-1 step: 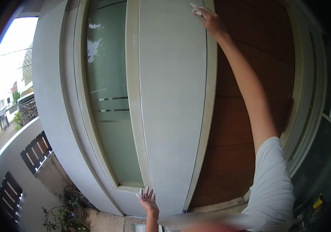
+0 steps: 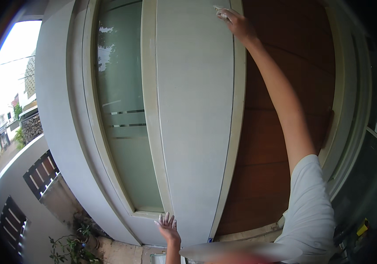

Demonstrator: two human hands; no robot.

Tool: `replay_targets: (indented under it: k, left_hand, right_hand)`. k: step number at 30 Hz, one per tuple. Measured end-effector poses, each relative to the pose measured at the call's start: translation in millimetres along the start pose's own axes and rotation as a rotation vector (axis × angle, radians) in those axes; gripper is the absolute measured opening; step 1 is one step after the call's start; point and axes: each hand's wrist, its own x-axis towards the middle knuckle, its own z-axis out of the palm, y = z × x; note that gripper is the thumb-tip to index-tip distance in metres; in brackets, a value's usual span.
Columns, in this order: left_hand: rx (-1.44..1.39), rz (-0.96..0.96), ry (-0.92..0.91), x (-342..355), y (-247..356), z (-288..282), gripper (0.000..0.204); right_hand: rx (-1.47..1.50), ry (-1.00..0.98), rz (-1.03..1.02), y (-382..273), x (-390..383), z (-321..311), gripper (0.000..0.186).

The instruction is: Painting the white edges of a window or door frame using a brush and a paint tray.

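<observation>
My right hand is raised high, closed on a small crumpled whitish piece that I cannot make out clearly, at the top of the pale grey wall panel near its right edge. White residue marks the fingers. My left hand is low, open with fingers spread and whitened tips, at the panel's lower left by the bottom corner of the window's cream frame. Whether it touches the surface I cannot tell. The tall frosted window stands left of the panel.
A brown wooden door stands to the right, with dark glass beyond it. At lower left are a low wall with slatted openings, potted plants and a tiled floor. A street with houses shows at far left.
My right hand has shifted very slightly left along the panel with the whitish piece. My left hand is unchanged.
</observation>
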Motion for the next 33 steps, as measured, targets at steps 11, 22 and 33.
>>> replay_targets:
  k: [11, 22, 33]
  left_hand:
    - [0.014, -0.027, -0.006, -3.0, -9.0, -1.8, 0.065]
    - [0.023, -0.005, 0.007, -5.6, -8.9, -3.4, 0.065]
    - [0.071, -0.060, 0.026, -13.1, -15.6, -7.4, 0.066]
  right_hand:
    - [0.041, 0.003, -0.095, -16.9, -102.4, -4.0, 0.018]
    - [-0.013, 0.039, -0.076, 27.5, -33.5, -3.7, 0.020]
    - [0.169, -0.033, -0.046, -25.1, -120.0, -17.0, 0.022]
